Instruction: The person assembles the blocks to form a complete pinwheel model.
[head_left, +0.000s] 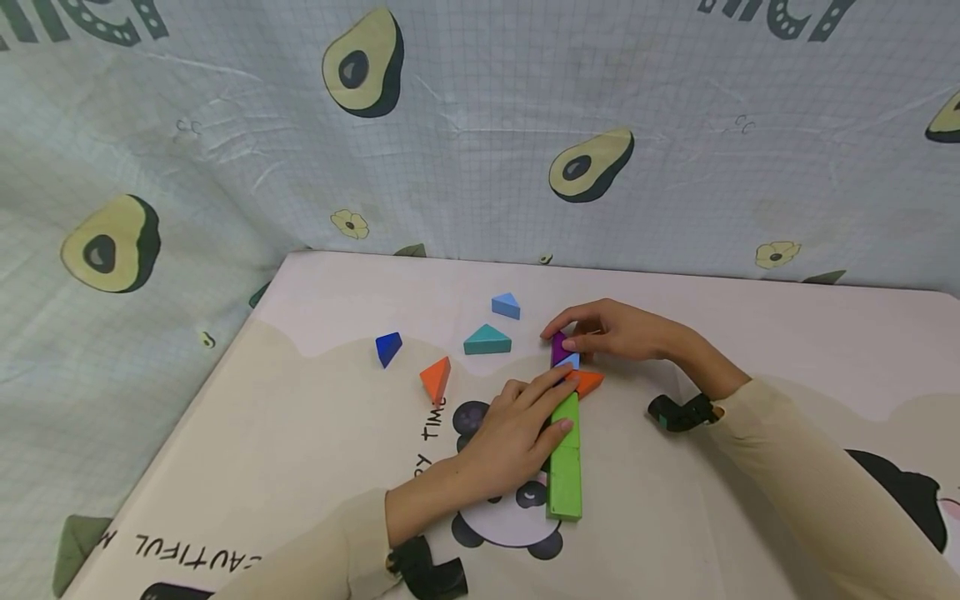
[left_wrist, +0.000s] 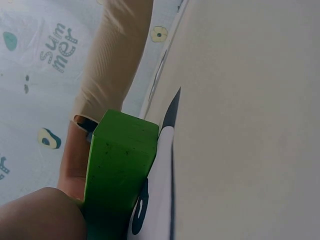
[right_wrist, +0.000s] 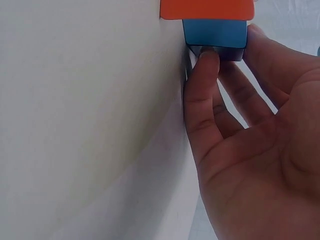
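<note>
Nearest the head camera: beige sleeves. Left hand, fingers extended, touches the row; green blocks lie along its thumb side. Right hand pinches the purple block. Between the hands: an orange block. Step, judged: aligning the purple end. Next move calls for steady left-hand contact.

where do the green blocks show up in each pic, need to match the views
Head: the green blocks form a strip slightly right of and below centre, the left hand's thumb overlapping them.
Left wrist: one green end looms large, left of centre, down to the bottom edge.
Right wrist: not in it.
Shared landmark: the pale tabletop, under the blocks in head, on the right in left wrist, on the left in right wrist.
</note>
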